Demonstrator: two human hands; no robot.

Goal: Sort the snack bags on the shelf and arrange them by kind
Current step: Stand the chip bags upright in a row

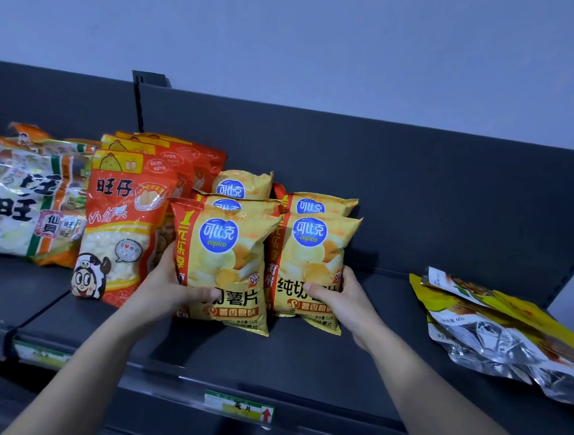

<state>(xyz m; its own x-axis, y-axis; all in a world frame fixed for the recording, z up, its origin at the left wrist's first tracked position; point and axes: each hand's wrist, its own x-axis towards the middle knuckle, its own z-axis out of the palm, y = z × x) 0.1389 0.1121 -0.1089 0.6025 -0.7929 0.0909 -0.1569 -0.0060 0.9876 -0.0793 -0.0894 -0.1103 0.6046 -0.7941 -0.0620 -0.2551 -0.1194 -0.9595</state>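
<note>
Two rows of yellow Copico chip bags stand upright in the middle of the dark shelf [354, 353]. My left hand [173, 287] grips the lower left edge of the front left chip bag [227, 257], thumb across its face. My right hand [337, 300] grips the lower right of the front right chip bag [310, 253]. Several more yellow bags [243, 183] stand behind these two. To their left stand red-orange Wangzai bags [123, 225], and further left white rice cracker bags [28, 210].
A loose pile of yellow and silver bags [499, 333] lies flat at the right end of the shelf. A price label [239, 407] sits on the shelf's front rail. The dark back panel [418, 193] rises behind the bags. Bare shelf lies between the chip bags and the pile.
</note>
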